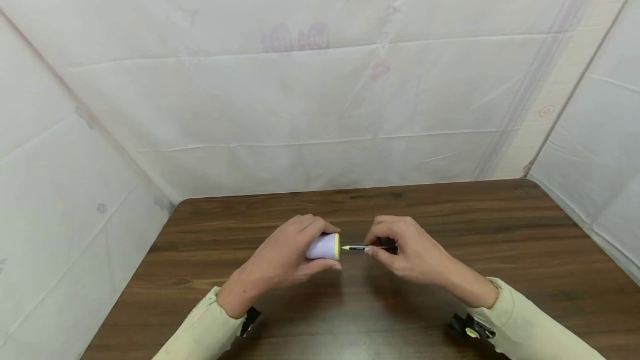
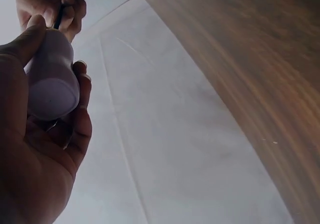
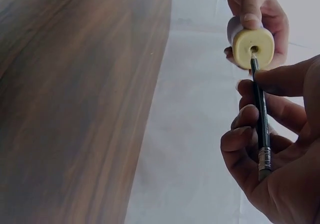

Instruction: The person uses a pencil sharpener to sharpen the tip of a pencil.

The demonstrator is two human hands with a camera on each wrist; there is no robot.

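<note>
Your left hand [image 1: 280,263] is wrapped around a small lilac sharpener [image 1: 323,247], fingers over the top and thumb underneath, holding it up above the middle of the wooden tabletop [image 1: 500,226], its cream-yellow end face turned toward your other hand. In the left wrist view the sharpener's rounded back end [image 2: 51,91] sits snug in your curled fingers. Your right hand [image 1: 412,254] pinches a dark pencil [image 1: 367,248] between thumb and fingertips, the rest of the fingers curled beneath the shaft. The pencil lies level, its pale sharpened tip pointing at the sharpener. From the right wrist view the pencil [image 3: 260,114] runs straight to the hole in the sharpener's yellow face [image 3: 254,48], tip right at the opening; whether it is actually inside, I can't tell. Its metal ferrule rests near your palm. Both hands hover clear of the wood, roughly midway between the left and right edges. White sheeting [image 1: 320,99] walls in the tabletop on three sides.
</note>
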